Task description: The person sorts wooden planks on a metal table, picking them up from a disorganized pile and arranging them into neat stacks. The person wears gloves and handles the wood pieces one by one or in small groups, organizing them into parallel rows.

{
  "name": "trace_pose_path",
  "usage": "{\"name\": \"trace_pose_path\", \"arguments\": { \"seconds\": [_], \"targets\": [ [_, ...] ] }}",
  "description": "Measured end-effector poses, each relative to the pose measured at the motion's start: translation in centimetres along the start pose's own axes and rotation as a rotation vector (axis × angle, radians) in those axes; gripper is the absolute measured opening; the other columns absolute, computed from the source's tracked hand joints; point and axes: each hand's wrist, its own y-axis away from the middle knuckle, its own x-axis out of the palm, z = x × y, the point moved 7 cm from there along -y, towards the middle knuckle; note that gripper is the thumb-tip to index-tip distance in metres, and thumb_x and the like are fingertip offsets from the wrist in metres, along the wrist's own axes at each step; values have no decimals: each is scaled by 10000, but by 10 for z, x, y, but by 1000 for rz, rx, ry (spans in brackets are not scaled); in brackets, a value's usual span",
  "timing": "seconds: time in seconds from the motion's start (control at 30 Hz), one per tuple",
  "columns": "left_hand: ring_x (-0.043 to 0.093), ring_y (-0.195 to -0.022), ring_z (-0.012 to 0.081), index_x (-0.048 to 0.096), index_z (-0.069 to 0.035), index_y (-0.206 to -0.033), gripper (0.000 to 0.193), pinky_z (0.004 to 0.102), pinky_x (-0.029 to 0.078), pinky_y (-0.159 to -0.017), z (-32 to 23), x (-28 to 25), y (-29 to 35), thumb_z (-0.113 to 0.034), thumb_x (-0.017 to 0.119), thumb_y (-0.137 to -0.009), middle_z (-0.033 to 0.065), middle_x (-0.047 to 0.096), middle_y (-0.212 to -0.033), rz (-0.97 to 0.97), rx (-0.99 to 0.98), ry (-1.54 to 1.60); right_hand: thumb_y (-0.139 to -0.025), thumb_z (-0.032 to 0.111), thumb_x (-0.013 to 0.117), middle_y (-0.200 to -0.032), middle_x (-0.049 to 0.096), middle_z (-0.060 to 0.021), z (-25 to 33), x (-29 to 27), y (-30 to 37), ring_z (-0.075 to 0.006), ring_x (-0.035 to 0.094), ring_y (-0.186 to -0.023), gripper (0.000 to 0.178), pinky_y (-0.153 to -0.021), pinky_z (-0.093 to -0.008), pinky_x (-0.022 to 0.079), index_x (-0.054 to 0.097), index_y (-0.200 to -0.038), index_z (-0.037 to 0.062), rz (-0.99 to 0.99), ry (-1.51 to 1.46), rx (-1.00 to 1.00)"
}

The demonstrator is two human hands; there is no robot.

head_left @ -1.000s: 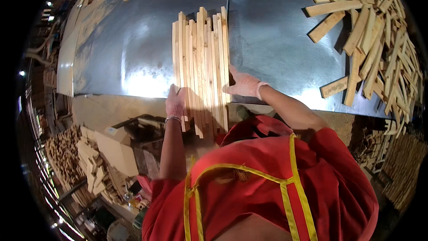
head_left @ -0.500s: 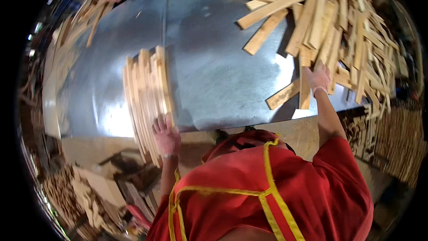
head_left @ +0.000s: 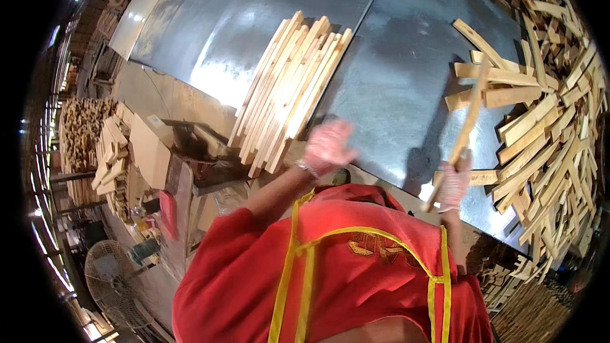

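1. The right hand, in a pale glove, is closed around 1 wooden slat, gripping it toward its near end.
2. That slat is slightly blurred and tilted, raised above the right part of the metal-surfaced tabletop; a dark shadow falls on the metal to its left.
3. The left hand, also gloved, is released and holds nothing. Its fingers are loosely spread, near the tabletop's front edge.
4. Just to the left of that hand lies a row of slats, set side by side and roughly parallel, with uneven ends; the near ends project past the front edge.
5. A loose pile of slats covers the tabletop's right end, its pieces crossing at many angles.
6. The person wears a red apron with yellow trim.
7. Lower left, a round caged fan stands near a cardboard box.
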Motion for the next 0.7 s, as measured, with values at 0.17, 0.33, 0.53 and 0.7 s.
{"name": "trace_pose_path", "arguments": {
  "seconds": [0.17,0.33,0.53,0.7],
  "targets": [
    [646,-1237,439,385,-39,-1574,850,459,499,-1089,-60,-25,-9,-467,695,-908,295,612,-1407,101,-5,853,-1000,134,673,-1395,544,-138,-4,173,88,-212,580,-1197,770,-1026,-332,507,264,-1642,20,512,9,251],
    [522,-1385,421,489,-50,-1491,735,491,437,-1135,7,-24,-20,-471,677,-919,239,563,-1481,-85,45,365,-973,121,687,-1247,602,-102,-52,208,80,-200,634,-999,841,-833,-342,559,214,-1660,12,487,-386,413],
    [372,-1492,336,456,-73,-1515,701,588,243,-1233,109,-43,15,-437,643,-945,158,464,-1534,-339,-75,-353,-895,105,677,-916,617,-49,-65,234,82,-167,618,-769,536,-710,-305,543,501,-1397,36,540,-180,605],
    [468,-1364,306,546,-109,-1385,457,511,328,-1201,108,-24,22,-213,539,-940,103,542,-1341,-408,112,-483,-920,203,747,-1114,674,-97,-71,284,92,-177,640,-966,590,-826,-330,557,518,-1423,-3,723,138,559]
  ]
}}
